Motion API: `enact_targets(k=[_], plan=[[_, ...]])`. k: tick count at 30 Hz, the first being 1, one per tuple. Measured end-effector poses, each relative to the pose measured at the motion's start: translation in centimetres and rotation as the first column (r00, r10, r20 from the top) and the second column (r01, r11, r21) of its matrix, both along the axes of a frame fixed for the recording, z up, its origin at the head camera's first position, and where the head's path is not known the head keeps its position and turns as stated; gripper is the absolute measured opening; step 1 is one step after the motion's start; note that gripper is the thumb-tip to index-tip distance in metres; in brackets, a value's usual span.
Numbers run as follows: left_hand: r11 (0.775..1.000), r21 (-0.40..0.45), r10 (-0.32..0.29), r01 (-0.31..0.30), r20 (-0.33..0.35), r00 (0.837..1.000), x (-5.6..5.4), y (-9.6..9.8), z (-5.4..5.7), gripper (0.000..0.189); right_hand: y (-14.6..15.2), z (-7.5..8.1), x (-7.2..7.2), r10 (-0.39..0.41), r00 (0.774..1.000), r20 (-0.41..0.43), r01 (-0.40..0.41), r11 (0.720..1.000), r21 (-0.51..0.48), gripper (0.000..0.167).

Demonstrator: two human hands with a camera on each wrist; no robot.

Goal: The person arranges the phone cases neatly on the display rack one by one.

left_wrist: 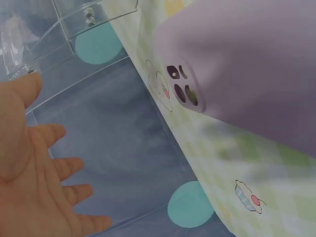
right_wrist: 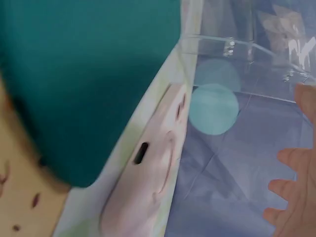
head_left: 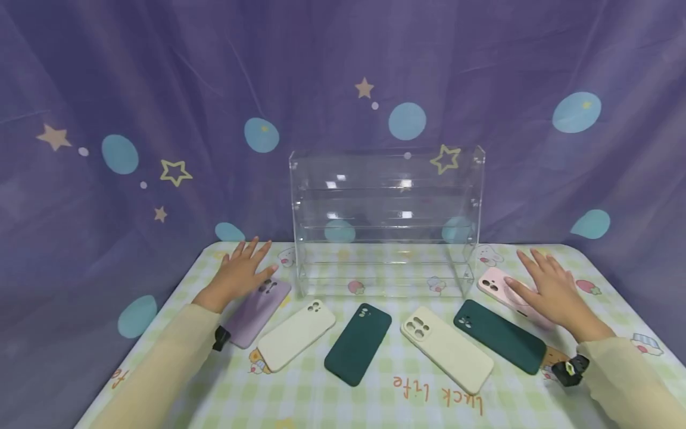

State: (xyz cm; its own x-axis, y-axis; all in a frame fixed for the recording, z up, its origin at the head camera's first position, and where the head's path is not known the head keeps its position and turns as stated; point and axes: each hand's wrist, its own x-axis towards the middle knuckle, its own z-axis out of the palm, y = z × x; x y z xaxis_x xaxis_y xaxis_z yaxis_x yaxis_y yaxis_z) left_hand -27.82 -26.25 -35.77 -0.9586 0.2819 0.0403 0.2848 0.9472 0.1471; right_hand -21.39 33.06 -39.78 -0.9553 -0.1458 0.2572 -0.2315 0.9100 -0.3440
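Observation:
Fingers spread, my left hand [head_left: 238,275] hovers at the upper end of a purple phone case [head_left: 257,316], which also fills much of the left wrist view. My right hand [head_left: 554,292], fingers spread too, is over a pink phone case [head_left: 501,285] and partly hides it. Neither hand holds anything. Between them lie a white phone case [head_left: 297,336], a dark green phone case [head_left: 359,345], a cream phone case [head_left: 447,351] and a second dark green phone case [head_left: 501,336]. Behind them stands a clear acrylic tiered rack [head_left: 386,205] with bare shelves.
A checked tablecloth [head_left: 214,393] with cartoon prints covers the table. Close behind the rack hangs a purple curtain [head_left: 343,71] with stars and blue spots. A brown patterned thing [head_left: 554,357] shows partly under the right-hand green case, near the right wrist.

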Motion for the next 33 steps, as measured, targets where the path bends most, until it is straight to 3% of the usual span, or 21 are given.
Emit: enact_targets(k=[4,10,16,21,23,25,30,33], plan=[[1.0,0.011,-0.005,0.005,0.018,1.0,0.4,0.0,-0.2,0.073,-0.7,0.4,-0.3,0.047,0.999,-0.015,-0.047,0.998,-0.039,0.075],[0.99,0.134,-0.042,0.031,0.079,0.996,0.9,-0.2,-0.3,0.075,-1.9,1.2,-0.8,0.114,0.993,-0.026,-0.117,0.981,-0.153,0.074],[0.967,0.252,-0.071,0.035,0.137,0.988,1.4,-0.4,-0.6,0.077,-3.2,2.5,-1.5,0.114,0.991,0.066,-0.095,0.965,-0.243,0.076],[0.943,0.334,-0.059,-0.003,0.174,0.983,1.5,-0.7,-1.4,0.081,-4.1,2.9,-1.9,0.093,0.99,0.105,-0.054,0.944,-0.327,0.077],[0.922,0.384,-0.042,-0.04,0.202,0.978,1.4,-0.8,-1.7,0.084,-4.4,3.0,-2.1,0.082,0.992,0.096,-0.042,0.934,-0.356,0.075],[0.889,0.448,-0.02,-0.098,0.252,0.967,1.3,-0.8,-2.0,0.087,-4.7,3.1,-2.4,0.07,0.994,0.078,-0.034,0.919,-0.393,0.074],[0.776,0.582,0.035,-0.244,0.346,0.937,0.8,-1.1,-3.1,0.089,-5.5,2.8,-3.0,0.042,0.998,0.041,-0.017,0.869,-0.495,0.071],[0.712,0.641,0.057,-0.286,0.353,0.934,0.5,-1.2,-3.9,0.084,-5.9,2.6,-3.3,0.003,0.999,0.039,0.019,0.844,-0.535,0.07]])
